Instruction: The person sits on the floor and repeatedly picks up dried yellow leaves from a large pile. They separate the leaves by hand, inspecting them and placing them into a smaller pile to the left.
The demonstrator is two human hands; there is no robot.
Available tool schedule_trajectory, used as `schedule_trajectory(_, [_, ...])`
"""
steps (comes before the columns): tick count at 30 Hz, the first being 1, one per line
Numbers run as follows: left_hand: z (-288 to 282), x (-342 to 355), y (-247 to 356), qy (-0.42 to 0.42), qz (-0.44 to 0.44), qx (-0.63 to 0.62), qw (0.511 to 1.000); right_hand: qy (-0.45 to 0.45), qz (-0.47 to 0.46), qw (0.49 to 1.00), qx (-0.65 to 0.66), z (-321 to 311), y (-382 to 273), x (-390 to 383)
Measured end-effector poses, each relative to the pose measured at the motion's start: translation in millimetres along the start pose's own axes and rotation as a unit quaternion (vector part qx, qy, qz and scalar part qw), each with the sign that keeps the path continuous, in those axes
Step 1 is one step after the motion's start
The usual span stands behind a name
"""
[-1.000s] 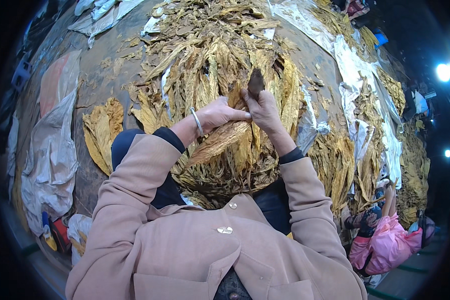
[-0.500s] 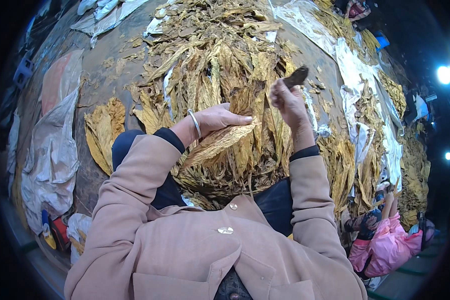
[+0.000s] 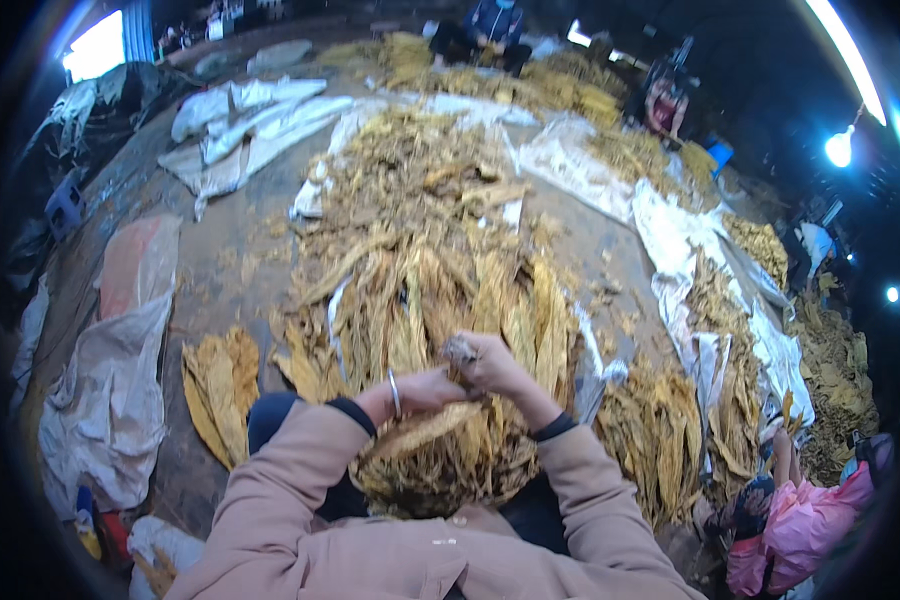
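Observation:
My left hand (image 3: 428,390), with a bangle at its wrist, is closed on a bunch of dried tobacco leaves (image 3: 410,436) that slants down over my lap. Against it, my right hand (image 3: 498,366) is a fist at the top end of the bunch. A dark brown piece of leaf (image 3: 458,350) pokes out of that fist. The leaf ends between the two hands are hidden by the fingers. Right beyond them spreads a heap of long yellow-brown tobacco leaves (image 3: 405,325).
A small leaf pile (image 3: 220,390) lies left of my knee, another (image 3: 660,430) at right. Pale sacking (image 3: 110,400) covers the left floor; white sheets (image 3: 670,250) run along the right. A person in pink (image 3: 805,525) sits at lower right; others (image 3: 490,30) sit at the far side.
My right hand has come in from the upper right to meet my left hand, bringing the dark leaf piece with it. The view has tilted up, showing more of the far side.

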State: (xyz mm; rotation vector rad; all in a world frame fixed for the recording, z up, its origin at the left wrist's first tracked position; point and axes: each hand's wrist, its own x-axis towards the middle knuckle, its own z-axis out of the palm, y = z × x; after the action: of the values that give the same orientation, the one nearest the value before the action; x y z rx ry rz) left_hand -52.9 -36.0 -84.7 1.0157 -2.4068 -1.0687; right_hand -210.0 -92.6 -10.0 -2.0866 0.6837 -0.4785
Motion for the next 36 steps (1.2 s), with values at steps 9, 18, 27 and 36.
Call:
schedule_trajectory(9, [-17.3, 4.7, 60.6, 0.121, -0.071, -0.347, 0.927, 0.233, 0.223, 0.88, 0.35, 6.5, 18.0, 4.0])
schedule_trajectory(18, [-36.2, -18.6, 48.7, 0.306, -0.201, -0.525, 0.768, 0.238, 0.163, 0.956, 0.061, -82.4, 57.7, -62.9])
schedule_trajectory(27, [-48.1, -27.3, 45.5, 0.387, -0.152, -0.616, 0.67, 0.169, 0.23, 0.958, 0.017, -109.3, 47.4, -137.9])
schedule_trajectory(36, [-58.3, -27.9, 58.2, 0.369, -0.163, -0.62, 0.673, -0.122, 0.453, 0.79, -0.395, -105.3, 151.2, -301.4])
